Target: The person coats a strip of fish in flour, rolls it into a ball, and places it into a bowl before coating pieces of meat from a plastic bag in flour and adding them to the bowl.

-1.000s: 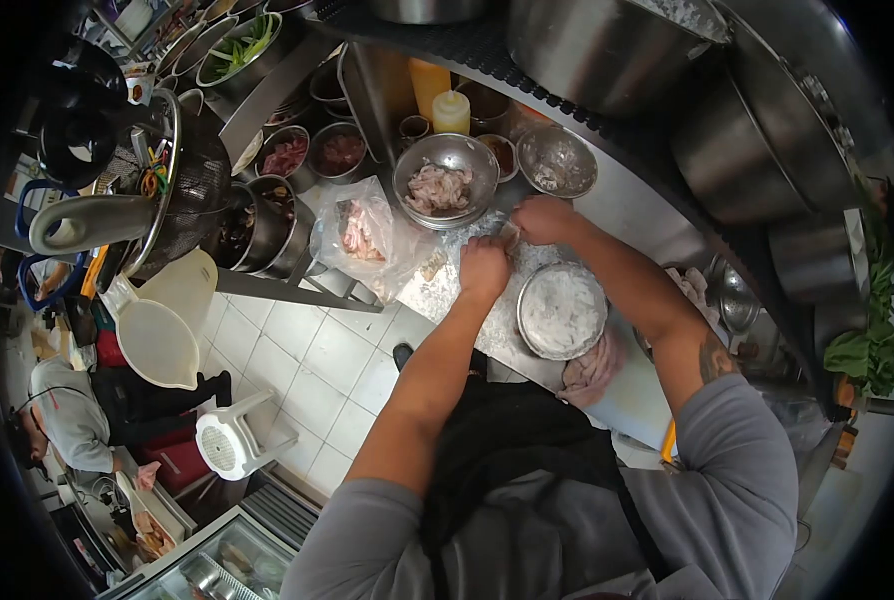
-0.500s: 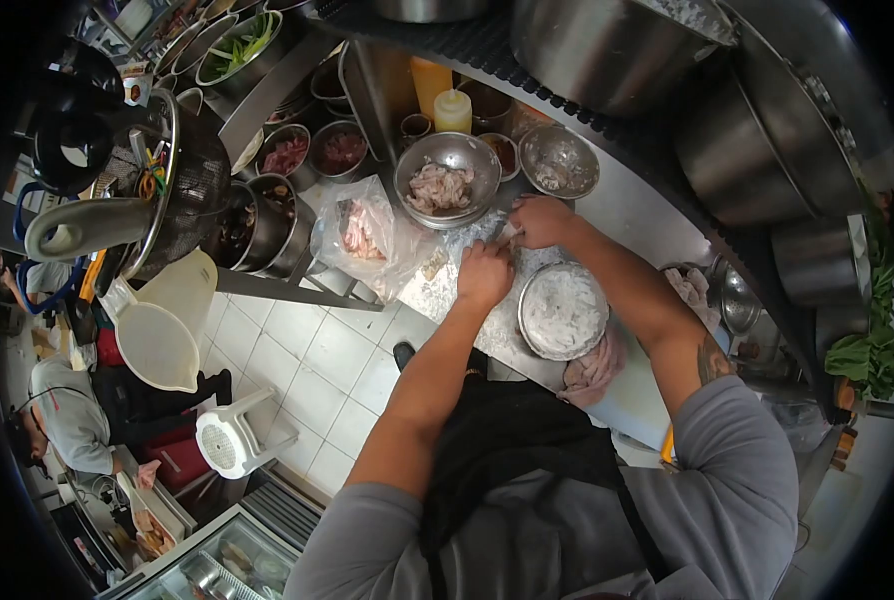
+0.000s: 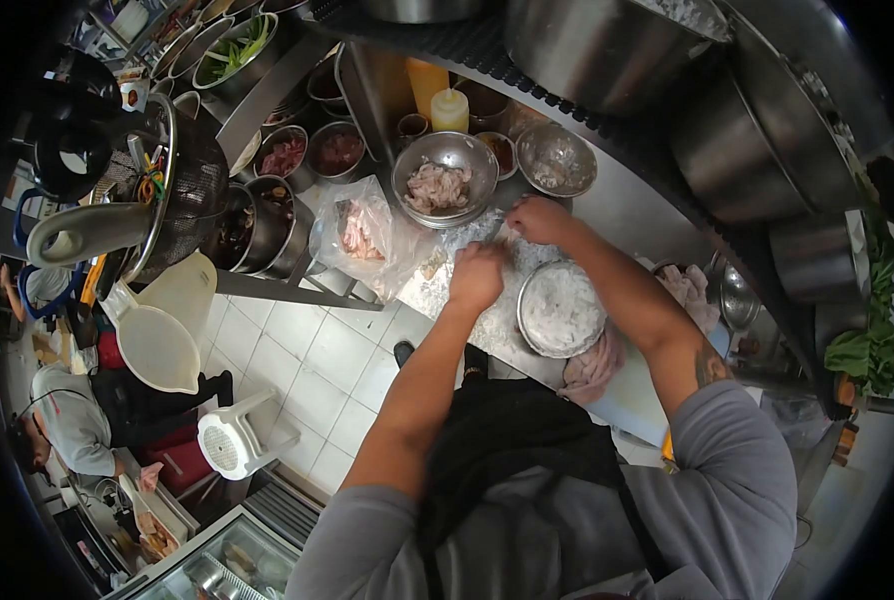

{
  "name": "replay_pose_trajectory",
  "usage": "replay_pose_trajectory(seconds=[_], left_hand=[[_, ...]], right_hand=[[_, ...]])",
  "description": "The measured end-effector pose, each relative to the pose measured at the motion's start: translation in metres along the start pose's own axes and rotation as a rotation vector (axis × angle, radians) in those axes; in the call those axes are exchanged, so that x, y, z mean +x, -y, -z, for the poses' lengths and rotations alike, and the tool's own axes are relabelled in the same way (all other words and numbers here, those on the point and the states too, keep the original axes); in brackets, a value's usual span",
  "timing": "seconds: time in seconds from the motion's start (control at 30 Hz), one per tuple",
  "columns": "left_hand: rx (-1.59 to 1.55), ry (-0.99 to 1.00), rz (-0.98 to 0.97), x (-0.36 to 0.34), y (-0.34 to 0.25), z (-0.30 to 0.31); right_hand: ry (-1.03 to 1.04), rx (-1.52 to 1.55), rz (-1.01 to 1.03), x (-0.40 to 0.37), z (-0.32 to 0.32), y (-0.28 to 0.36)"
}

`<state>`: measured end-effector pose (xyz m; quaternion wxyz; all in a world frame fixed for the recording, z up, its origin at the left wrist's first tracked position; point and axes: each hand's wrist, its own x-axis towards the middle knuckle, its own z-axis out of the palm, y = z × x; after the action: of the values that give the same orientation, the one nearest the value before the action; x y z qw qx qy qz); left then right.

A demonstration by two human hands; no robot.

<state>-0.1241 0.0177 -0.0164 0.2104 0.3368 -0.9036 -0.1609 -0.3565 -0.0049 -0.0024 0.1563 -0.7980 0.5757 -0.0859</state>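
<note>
My left hand is closed, its fingers curled low over the flour-dusted steel counter. My right hand is closed too, just beyond it and to the right. Between them shows a small pale, floury piece; I cannot tell which hand grips it. Near my right forearm stands a round metal container of white flour. Ahead of my hands, a steel bowl holds strips of pale raw meat. Left of that lies a clear plastic bag with more pale meat inside.
A floury bowl and a yellow squeeze bottle stand at the back. A crumpled cloth lies beside the flour. Large steel pots sit on the shelf overhead. A strainer hangs at left; beyond it a person bends over.
Both hands have shifted slightly and drawn a little apart, my right one moving up and left. The bowls, bag and flour container stay in place.
</note>
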Motion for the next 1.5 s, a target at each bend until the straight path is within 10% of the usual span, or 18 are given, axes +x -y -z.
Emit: replay_pose_trajectory(seconds=[0.13,0.43,1.13,1.5], left_hand=[[-0.126,-0.169,0.171,-0.047,0.017,0.029],[-0.03,-0.038,0.105,-0.078,-0.002,0.032],[0.295,0.095,0.101,-0.05,-0.015,-0.005],[0.088,0.005,0.257,-0.045,-0.009,-0.007]], right_hand=[[-0.133,0.157,-0.077,-0.012,0.033,0.022],[0.362,-0.094,0.153,0.001,0.014,0.087],[0.332,-0.152,0.432,0.015,-0.011,0.081],[0.469,-0.061,0.167,0.018,0.0,0.08]])
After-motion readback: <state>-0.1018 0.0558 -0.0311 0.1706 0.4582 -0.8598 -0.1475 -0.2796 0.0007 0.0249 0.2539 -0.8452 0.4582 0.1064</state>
